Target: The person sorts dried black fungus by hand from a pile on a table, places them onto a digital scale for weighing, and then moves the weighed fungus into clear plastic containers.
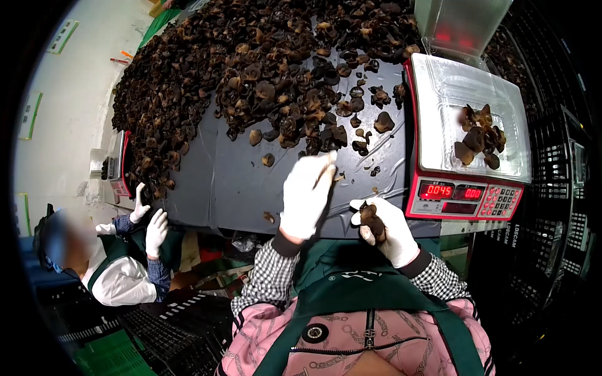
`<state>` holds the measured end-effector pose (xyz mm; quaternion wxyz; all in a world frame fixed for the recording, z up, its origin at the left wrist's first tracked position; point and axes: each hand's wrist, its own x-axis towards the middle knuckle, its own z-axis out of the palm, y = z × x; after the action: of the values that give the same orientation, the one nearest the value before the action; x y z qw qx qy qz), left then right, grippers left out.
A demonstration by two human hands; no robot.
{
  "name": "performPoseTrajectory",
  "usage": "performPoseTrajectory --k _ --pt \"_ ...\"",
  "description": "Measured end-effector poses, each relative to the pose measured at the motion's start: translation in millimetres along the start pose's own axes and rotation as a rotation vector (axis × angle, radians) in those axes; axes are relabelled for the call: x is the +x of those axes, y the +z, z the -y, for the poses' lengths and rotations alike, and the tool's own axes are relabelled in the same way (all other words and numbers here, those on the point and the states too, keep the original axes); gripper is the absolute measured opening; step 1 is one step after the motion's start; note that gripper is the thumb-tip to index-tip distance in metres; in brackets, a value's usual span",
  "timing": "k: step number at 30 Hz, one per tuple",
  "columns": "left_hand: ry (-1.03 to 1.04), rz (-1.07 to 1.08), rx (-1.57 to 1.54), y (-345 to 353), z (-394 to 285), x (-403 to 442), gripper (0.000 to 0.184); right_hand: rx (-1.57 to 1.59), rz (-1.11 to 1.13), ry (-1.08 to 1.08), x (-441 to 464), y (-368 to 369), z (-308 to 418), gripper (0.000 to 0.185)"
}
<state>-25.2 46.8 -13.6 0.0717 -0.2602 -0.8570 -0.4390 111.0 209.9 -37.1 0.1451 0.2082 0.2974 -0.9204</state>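
Well off to the left of both hands, a co-worker (122, 276) stood at the surface (232, 194), both gloved hands raised with the fingers apart. Just beyond those gloves sat a small red-edged scale (117, 169). A broad heap of dark mushrooms (263, 94) spread from there across the surface, its near edge reaching the wearer's left hand. One loose mushroom (268, 160) lay just to the left of that hand. The white-gloved left hand (307, 197) reached forward with its fingers close together; whether they pinched anything could not be told. Scattered pieces lay between the heap and the right hand, a larger flat one (384, 122) well beyond it. The right hand (392, 230), also gloved, gripped a folded dark mushroom (371, 222) between thumb and fingers, near the surface's edge. To the right of that hand stood a red scale (433, 208) showing 0.045, carrying a clear tray (439, 113) with a clump of mushrooms (483, 139) inside. Black crates (564, 163) stood farthest right.
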Motion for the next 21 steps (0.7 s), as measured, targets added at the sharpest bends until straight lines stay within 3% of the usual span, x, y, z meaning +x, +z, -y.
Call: performPoseTrajectory --k 3,5,7,10,13,16,19,21 --pt "0.337 -0.070 0.392 19 15 38 0.037 -0.009 0.026 -0.034 4 -5 -5 0.042" --pt "0.414 -0.003 0.520 32 25 57 0.044 0.033 -0.025 0.023 5 -7 -4 0.045" --pt "0.454 -0.025 0.468 37 41 63 0.035 0.107 -0.031 0.063 5 -8 -2 0.048" --pt "0.374 -0.135 0.231 18 20 58 0.025 0.188 -0.042 0.067 5 -6 3 0.055" --pt "-0.011 0.096 -0.153 -6 -11 22 0.022 0.185 -0.030 0.058 6 3 8 0.057" --pt "0.241 0.402 -0.049 -16 -25 3 0.023 0.225 0.099 0.002 11 -2 1 0.057" --pt "0.136 0.492 -0.130 -8 -27 5 0.027 0.242 0.067 -0.002 13 2 1 0.050" --pt "0.095 0.401 -0.209 7 -18 22 0.030 0.115 0.112 0.011 16 -7 0 0.045"
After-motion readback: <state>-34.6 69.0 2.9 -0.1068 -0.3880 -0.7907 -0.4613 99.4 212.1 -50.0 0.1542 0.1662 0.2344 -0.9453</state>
